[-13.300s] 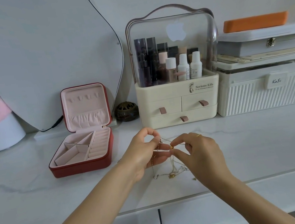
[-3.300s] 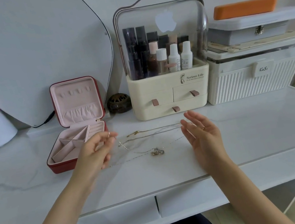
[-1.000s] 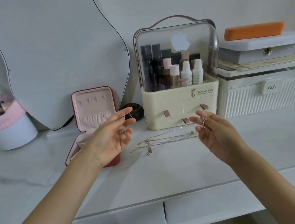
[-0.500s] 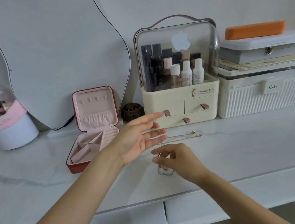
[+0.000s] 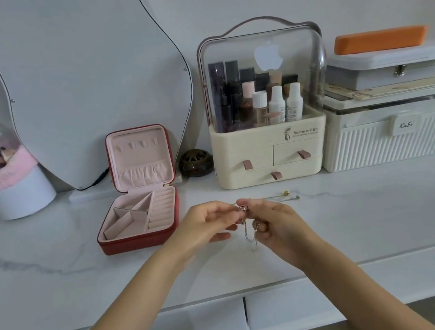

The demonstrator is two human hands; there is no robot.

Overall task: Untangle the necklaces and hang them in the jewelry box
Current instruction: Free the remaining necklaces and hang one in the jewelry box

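Head view: a white marble-look vanity top [image 5: 84, 273] seen from above the person's forearms. At centre the two hands meet. The left hand [image 5: 206, 224] and right hand [image 5: 274, 221] both pinch a rose-gold necklace [image 5: 247, 219], fingertips almost touching at its pendant, while a short loop of chain hangs below them. At 1 o'clock from the hands, two more necklaces [image 5: 287, 196] lie stretched on the top, ends showing past the right hand.

To do this step well, it seems best to hold the chain near its clasp, keep it slack, and lift it free before reaching toward the box's lid.

At 10 o'clock from the hands sits the red jewelry box [image 5: 141, 235], open, its pink compartments and ring rolls bare, the lid's hooks [image 5: 135, 144] with nothing on them. At 12 o'clock a cream cosmetics organiser [image 5: 272, 152] holds bottles and tubes under a clear dome. At 9 o'clock, far off, a white brush holder [image 5: 20, 195] holds makeup brushes.
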